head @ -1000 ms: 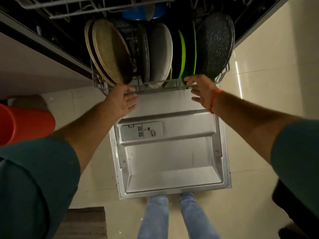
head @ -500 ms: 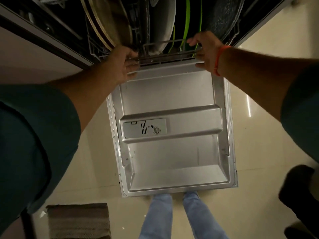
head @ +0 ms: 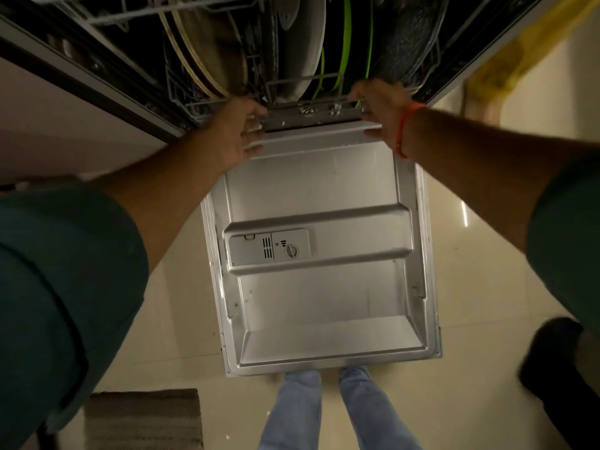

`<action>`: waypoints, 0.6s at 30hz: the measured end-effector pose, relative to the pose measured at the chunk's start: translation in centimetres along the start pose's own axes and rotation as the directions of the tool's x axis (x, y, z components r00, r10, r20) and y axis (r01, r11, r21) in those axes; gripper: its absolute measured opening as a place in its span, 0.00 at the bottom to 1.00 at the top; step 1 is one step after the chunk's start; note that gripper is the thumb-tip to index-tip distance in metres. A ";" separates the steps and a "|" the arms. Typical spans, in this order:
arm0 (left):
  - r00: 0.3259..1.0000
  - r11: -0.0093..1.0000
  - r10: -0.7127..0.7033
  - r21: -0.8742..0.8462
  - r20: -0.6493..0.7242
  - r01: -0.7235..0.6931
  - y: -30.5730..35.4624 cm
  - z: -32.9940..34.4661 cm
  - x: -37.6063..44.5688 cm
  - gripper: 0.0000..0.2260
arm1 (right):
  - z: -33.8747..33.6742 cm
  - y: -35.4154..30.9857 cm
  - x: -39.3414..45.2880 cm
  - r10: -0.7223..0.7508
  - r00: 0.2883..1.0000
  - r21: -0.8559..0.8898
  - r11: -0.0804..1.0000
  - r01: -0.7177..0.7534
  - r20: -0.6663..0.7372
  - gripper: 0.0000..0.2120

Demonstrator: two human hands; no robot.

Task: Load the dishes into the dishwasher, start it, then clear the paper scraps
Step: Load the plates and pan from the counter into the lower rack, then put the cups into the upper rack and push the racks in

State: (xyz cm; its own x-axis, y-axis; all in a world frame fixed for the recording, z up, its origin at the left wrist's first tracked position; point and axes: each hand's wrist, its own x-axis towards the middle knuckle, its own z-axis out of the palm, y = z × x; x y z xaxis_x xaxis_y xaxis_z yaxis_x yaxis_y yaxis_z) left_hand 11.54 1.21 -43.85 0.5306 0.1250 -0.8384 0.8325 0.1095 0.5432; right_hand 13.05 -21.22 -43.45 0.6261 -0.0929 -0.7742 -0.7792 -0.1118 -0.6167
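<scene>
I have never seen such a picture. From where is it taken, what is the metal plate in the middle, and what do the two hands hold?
The camera sits on the person's head and looks down, so you see their own arms and, at the bottom, their jeans. The metal plate is the dishwasher door, folded down flat over the floor; the small grey box on it is the detergent box. Above it is the lower rack, loaded with plates standing on edge. The left hand and the right hand each grip the rack's front edge. A mat lies on the floor at lower left.
</scene>
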 end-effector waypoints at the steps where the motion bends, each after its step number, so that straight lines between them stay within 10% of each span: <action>1: 1.000 1.000 0.006 -0.028 0.022 -0.006 -0.1 0.4 -0.7 0.04 | 0.0 -0.2 -0.4 -0.022 1.000 0.026 0.999 0.022 -0.014 0.24; 10: 0.982 0.938 0.112 -0.342 0.154 -0.053 3.7 2.4 -8.4 0.04 | 1.4 -4.8 -6.2 -0.079 0.996 0.201 0.977 0.066 0.053 0.04; 18: 0.981 0.892 0.184 -0.431 0.068 -0.137 8.2 1.0 -13.2 0.10 | 0.7 -9.6 -10.4 -0.117 0.986 0.255 0.963 0.085 0.115 0.10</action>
State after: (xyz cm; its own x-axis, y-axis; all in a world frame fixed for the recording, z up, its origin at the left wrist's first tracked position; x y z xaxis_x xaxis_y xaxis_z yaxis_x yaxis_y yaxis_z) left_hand 11.49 -0.50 -28.35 0.6840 0.0760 -0.7255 0.6007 0.5055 0.6193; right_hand 14.00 -18.46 -29.62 0.7055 0.0349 -0.7079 -0.7050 0.1365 -0.6959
